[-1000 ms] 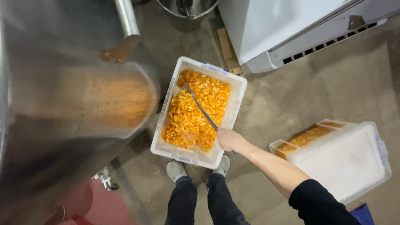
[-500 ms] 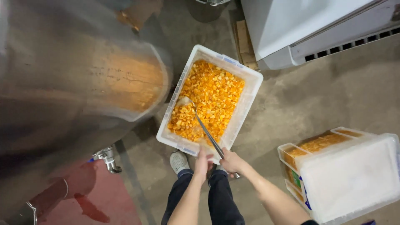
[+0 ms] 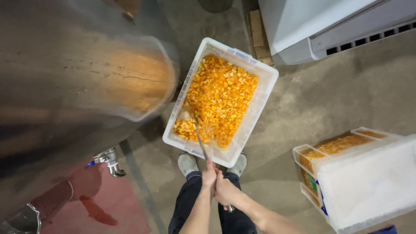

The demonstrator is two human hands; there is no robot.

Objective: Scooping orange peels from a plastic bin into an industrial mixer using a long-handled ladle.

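Both hands on one long metal scoop (image 3: 200, 141). Left hand (image 3: 209, 177) wrapped around the handle higher up, right hand (image 3: 225, 190) clenched on it just behind, handle end poking out below the right grip. Hands touch each other, above the person's knees.

Scoop head sits in the near left corner of the white plastic crate (image 3: 259, 108), in among orange fruit chunks (image 3: 219, 99). Chunks fill most of the crate; a bare patch of bottom shows near the scoop. Crate on the concrete floor (image 3: 329, 99), near edge touching the grey shoes (image 3: 187, 164).

Left: big steel tank (image 3: 65, 78), drain valve (image 3: 109, 159) underneath. Right: stacked clear tubs (image 3: 359, 182) holding more orange chunks, well apart from the crate. Top right: white cabinet (image 3: 312, 26).
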